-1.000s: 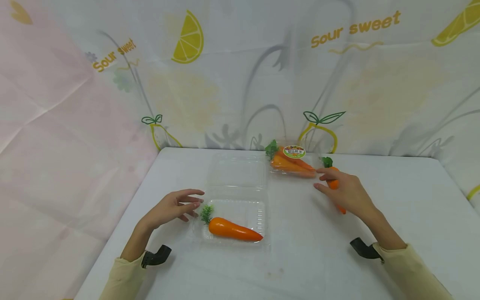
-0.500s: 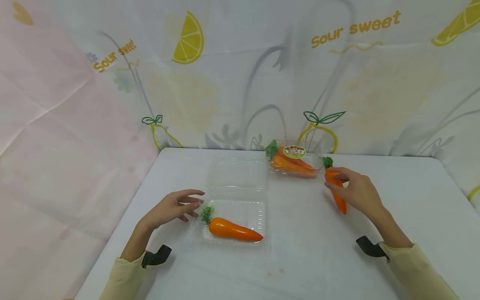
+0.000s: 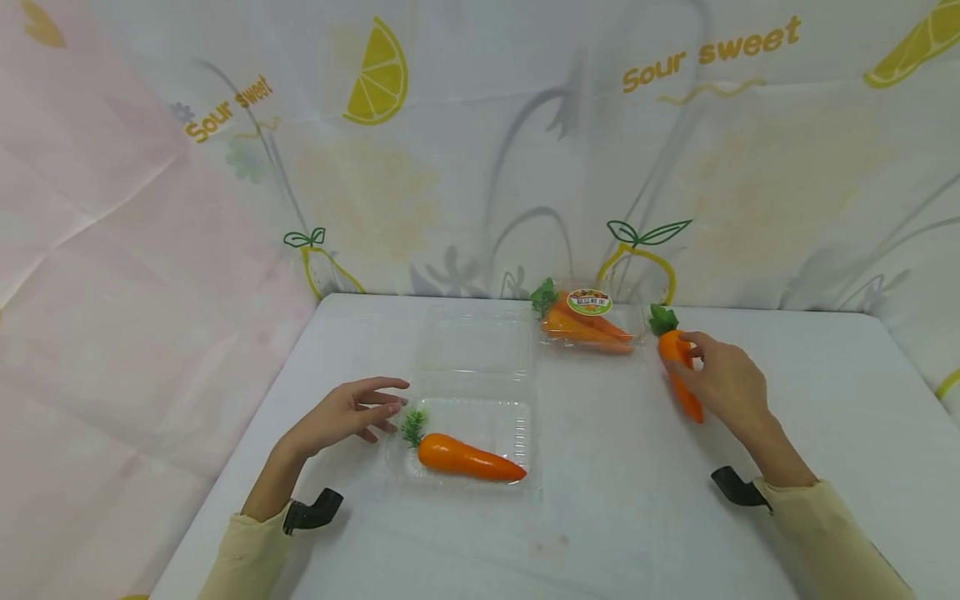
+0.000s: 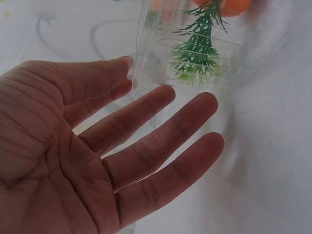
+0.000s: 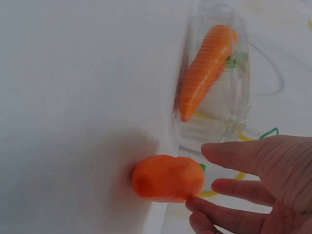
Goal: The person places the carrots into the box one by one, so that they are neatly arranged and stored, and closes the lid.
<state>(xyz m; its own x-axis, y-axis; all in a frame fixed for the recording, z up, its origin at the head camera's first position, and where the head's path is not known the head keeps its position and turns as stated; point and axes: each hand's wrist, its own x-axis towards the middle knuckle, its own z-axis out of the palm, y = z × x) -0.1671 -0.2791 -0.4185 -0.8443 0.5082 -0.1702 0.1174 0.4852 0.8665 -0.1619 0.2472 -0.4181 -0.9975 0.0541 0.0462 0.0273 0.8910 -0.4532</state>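
Note:
My right hand [image 3: 726,382] pinches an orange carrot [image 3: 678,367] with a green top by its upper part, thumb on one side and fingers on the other. In the right wrist view this carrot [image 5: 168,178] appears end-on at the fingertips. My left hand [image 3: 347,417] stays at the left edge of an open clear plastic box [image 3: 517,417], fingers spread and holding nothing. Inside that box lies another carrot [image 3: 468,459] with feathery green leaves [image 4: 197,53]; its tip points right. The box's lid [image 3: 474,346] is folded back, away from me.
At the table's back edge stands a closed clear box [image 3: 633,321] of carrots with an oval label [image 3: 589,302], just left of the carrot in my right hand. A printed cloth [image 3: 480,167] hangs behind the white table [image 3: 600,517].
My right hand has gone from hovering over the carrot to taking hold of it. The carrot has shifted slightly right and away from me. My left hand has stayed still.

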